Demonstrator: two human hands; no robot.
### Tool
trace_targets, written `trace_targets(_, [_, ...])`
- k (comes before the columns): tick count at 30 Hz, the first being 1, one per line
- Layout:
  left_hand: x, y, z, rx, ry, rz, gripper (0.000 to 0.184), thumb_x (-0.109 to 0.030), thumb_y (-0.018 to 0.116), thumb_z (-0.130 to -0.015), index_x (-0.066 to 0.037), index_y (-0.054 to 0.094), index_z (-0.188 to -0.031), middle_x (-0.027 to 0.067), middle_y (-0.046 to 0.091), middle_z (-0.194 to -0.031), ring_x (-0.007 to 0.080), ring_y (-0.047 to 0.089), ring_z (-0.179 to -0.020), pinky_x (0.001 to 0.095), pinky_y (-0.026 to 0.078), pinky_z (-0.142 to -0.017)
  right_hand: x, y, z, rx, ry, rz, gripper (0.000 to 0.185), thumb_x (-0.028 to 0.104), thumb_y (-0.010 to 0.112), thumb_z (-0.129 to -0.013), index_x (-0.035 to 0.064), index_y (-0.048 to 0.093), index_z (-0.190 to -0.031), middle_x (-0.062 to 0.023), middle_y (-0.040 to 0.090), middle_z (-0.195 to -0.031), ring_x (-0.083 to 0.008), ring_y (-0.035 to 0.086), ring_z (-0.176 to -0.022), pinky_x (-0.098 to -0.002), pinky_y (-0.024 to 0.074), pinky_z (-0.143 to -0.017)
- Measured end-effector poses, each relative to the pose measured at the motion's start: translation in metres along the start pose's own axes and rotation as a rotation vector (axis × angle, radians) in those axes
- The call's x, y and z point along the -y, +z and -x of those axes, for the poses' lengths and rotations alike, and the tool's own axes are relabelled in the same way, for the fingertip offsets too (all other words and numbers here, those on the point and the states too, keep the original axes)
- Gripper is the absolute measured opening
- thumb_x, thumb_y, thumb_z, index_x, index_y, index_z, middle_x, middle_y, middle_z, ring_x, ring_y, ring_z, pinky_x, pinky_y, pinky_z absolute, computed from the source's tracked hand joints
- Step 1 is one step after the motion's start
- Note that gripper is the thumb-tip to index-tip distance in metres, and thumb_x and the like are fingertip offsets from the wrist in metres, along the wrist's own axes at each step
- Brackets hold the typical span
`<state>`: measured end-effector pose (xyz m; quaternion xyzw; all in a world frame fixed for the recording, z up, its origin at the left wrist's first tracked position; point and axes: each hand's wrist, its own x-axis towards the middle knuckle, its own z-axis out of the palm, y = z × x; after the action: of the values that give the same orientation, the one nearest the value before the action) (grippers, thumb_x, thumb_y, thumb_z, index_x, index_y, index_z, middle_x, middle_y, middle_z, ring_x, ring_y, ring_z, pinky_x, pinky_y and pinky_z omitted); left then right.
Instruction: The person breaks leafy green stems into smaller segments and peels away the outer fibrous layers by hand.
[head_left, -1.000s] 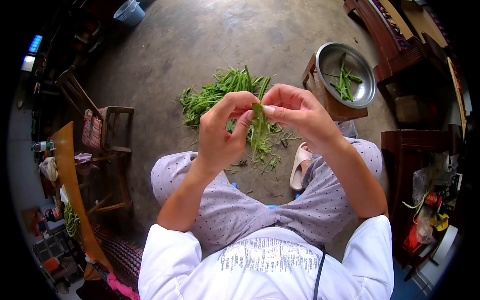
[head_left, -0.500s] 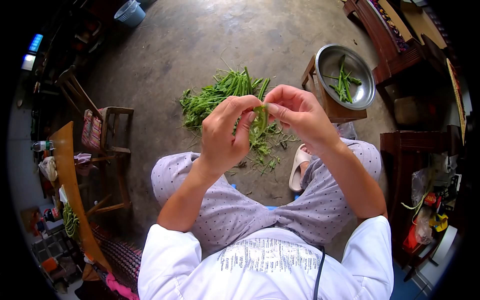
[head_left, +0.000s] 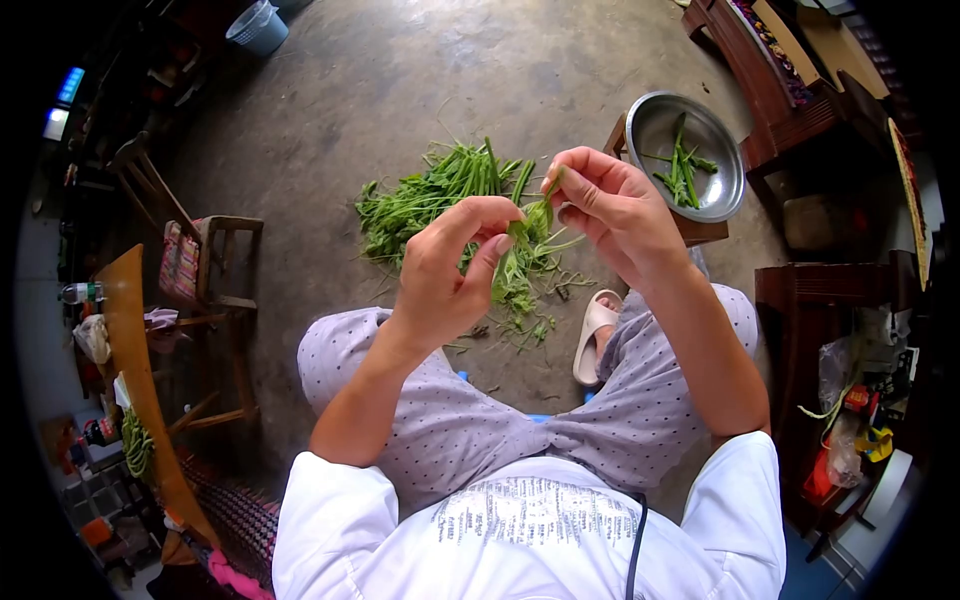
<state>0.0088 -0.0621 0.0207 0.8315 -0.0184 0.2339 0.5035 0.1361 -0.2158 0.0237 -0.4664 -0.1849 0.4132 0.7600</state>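
Note:
Between thumb and finger, my left hand [head_left: 450, 262] pinches a piece of leafy green [head_left: 517, 238] over the floor. My right hand [head_left: 622, 212], a little higher and to the right, pinches a thin green strand at its fingertips. The two hands are slightly apart. Beyond and below them a heap of green stems and leaves [head_left: 420, 205] lies on the floor, with loose bits scattered towards my feet. Several cut green stems [head_left: 683, 172] rest in a metal basin [head_left: 735, 180], which stands on a wooden stool [head_left: 703, 231] to the right.
A wooden chair [head_left: 232, 222] and a table edge [head_left: 135, 340] stand at the left. A blue basket [head_left: 262, 32] is at the far left. Dark wooden furniture [head_left: 800, 130] lines the right side. My sandalled foot [head_left: 597, 335] is below my right hand.
My right hand has moved up and right, away from my left hand, with a thin strand in its fingertips. My left hand has stayed nearly in place, still pinching the green.

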Motion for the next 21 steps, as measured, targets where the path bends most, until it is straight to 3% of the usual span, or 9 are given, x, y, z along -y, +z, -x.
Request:
trace_targets(4, [-0.001, 0.001, -0.001, 0.018, -0.031, 0.021, 0.022, 0.009, 0.058, -0.079, -0.001, 0.058, -0.099, 0.0088, 0.063, -0.087, 0.0156, 0.063, -0.076, 0.0263, 0.051, -0.068, 0.003, -0.001, 0.001, -0.014, 0.033, -0.081, 0.014, 0.017, 0.058, -0.092, 0.0056, 0.060, -0.100, -0.0003, 0.063, -0.091, -0.0078, 0.059, -0.084, -0.0211, 0.0482, -0.076])
trace_targets(12, [0.002, -0.002, 0.002, 0.082, -0.047, 0.024, 0.023, 0.007, 0.057, -0.079, -0.003, 0.058, -0.100, 0.0105, 0.063, -0.085, 0.0199, 0.063, -0.072, 0.0297, 0.049, -0.064, 0.013, -0.012, -0.003, 0.009, -0.090, -0.236, 0.014, 0.014, 0.055, -0.093, 0.0028, 0.058, -0.102, -0.0042, 0.062, -0.093, -0.0101, 0.059, -0.083, -0.0236, 0.0500, -0.077])
trace_targets(14, [0.006, -0.007, 0.004, 0.200, -0.109, -0.147, 0.023, 0.010, 0.056, -0.080, -0.002, 0.058, -0.099, 0.0077, 0.062, -0.083, 0.0134, 0.060, -0.075, 0.0264, 0.049, -0.070, 0.016, -0.016, -0.004, 0.023, -0.142, -0.303, 0.015, 0.014, 0.054, -0.093, 0.0029, 0.057, -0.103, -0.0046, 0.062, -0.094, -0.0104, 0.059, -0.082, -0.0236, 0.0501, -0.076])
trace_targets(17, [0.012, -0.008, 0.007, 0.179, -0.192, -0.157, 0.023, 0.009, 0.056, -0.081, -0.004, 0.057, -0.101, 0.0073, 0.061, -0.082, 0.0137, 0.060, -0.075, 0.0266, 0.049, -0.069, 0.026, -0.021, -0.002, 0.016, -0.185, -0.281, 0.016, 0.015, 0.053, -0.094, 0.0036, 0.057, -0.104, -0.0044, 0.062, -0.095, -0.0101, 0.059, -0.082, -0.0227, 0.0497, -0.074])
trace_targets(20, [0.017, -0.013, 0.010, 0.072, -0.292, -0.025, 0.023, 0.006, 0.055, -0.082, -0.006, 0.056, -0.101, 0.0104, 0.060, -0.079, 0.0191, 0.061, -0.072, 0.0292, 0.047, -0.065, 0.029, -0.027, -0.001, 0.013, -0.198, -0.289, 0.016, 0.016, 0.054, -0.093, 0.0047, 0.057, -0.105, -0.0042, 0.062, -0.095, -0.0097, 0.059, -0.082, -0.0225, 0.0492, -0.072])
trace_targets(21, [0.017, -0.015, 0.009, 0.052, -0.316, 0.051, 0.023, 0.006, 0.055, -0.084, -0.007, 0.055, -0.103, 0.0059, 0.059, -0.080, 0.0131, 0.058, -0.075, 0.0255, 0.046, -0.068, 0.030, -0.026, 0.000, -0.012, -0.182, -0.277, 0.015, 0.015, 0.054, -0.093, 0.0051, 0.057, -0.104, -0.0046, 0.062, -0.095, -0.0106, 0.059, -0.083, -0.0231, 0.0492, -0.072])
